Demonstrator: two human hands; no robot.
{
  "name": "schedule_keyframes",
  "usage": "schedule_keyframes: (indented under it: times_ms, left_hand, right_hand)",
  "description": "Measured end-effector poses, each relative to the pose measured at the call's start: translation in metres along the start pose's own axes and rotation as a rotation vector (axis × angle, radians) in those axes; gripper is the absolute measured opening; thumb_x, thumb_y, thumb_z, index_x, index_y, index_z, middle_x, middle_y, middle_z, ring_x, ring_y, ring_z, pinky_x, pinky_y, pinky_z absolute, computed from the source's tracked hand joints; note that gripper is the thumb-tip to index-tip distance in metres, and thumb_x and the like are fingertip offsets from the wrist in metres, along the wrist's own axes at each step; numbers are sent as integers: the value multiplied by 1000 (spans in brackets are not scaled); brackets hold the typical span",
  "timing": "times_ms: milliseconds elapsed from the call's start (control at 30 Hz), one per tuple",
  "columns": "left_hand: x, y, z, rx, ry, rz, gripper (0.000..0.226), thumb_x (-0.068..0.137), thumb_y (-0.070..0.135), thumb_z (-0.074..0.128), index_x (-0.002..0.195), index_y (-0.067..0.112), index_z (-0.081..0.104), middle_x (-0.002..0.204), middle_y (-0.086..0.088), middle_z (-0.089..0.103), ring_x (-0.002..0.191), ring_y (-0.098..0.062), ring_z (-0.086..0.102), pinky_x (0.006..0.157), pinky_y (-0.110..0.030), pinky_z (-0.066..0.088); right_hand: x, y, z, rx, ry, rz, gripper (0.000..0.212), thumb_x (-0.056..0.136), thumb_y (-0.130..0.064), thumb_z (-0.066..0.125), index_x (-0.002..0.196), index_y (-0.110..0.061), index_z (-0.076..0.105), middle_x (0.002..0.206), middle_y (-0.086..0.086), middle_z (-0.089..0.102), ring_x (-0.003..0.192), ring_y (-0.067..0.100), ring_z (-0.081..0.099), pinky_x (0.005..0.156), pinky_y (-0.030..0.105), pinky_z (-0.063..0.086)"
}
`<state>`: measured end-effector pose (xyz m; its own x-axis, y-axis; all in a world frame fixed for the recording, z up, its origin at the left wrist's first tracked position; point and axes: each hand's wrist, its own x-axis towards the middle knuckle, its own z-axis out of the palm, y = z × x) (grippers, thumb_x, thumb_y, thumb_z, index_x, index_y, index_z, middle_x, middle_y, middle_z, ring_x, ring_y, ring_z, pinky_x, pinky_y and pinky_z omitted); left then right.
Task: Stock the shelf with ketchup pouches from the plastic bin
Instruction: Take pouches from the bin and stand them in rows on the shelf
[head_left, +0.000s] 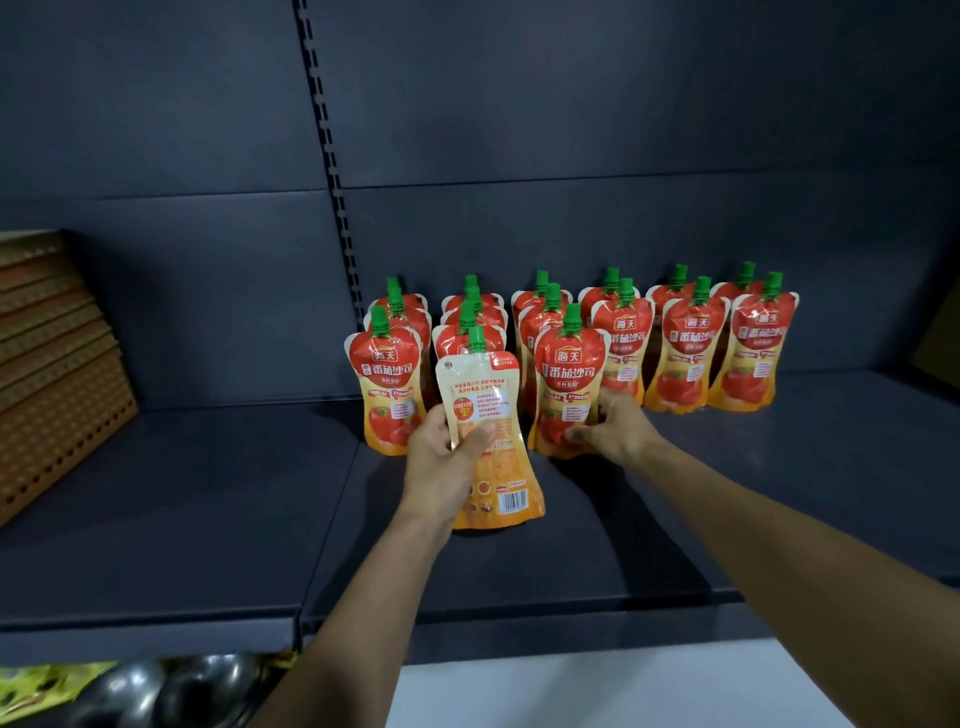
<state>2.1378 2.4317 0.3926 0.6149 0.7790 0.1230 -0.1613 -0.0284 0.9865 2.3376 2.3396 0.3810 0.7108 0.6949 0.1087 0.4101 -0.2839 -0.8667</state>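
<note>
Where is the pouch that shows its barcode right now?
Head view, centre: the left hand holds the barcode pouch in front of the rows on the shelf, just left of the front pouch the right hand grips.

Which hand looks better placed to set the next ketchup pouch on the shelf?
Probably left. The left hand grips the held pouch, upright in front of the second column, though its back label faces outward. The right hand is occupied gripping the standing pouch heading the third column.
</note>
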Motion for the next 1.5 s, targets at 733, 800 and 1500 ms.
schedule_keyframes:
  times_ms: [733,800,1500]
  left_hand:
    - [-12,18,72,-143,33,-116,16,92,15,63,107,20,63,92,2,73,74,-5,69,54,-19,50]
    - [-19,25,79,-126,-96,-104,21,91,20,66,111,21,59,100,2,71,81,-6,70,60,-23,53]
    - [99,89,96,1134,-327,336,53,84,17,75,131,25,51,136,-8,50,117,-25,55,78,-25,45]
  right_hand:
    - [-110,-43,14,-833,197,-283,89,81,-27,68,151,-19,14,146,3,38,130,27,38,97,45,40]
    - [-106,-30,4,-768,292,-314,74,81,-16,67,145,-22,30,131,1,53,117,26,49,84,42,46]
    - [-38,43,-97,71,116,43,33,80,-12,75,110,-19,63,104,-7,67,97,12,62,92,35,49]
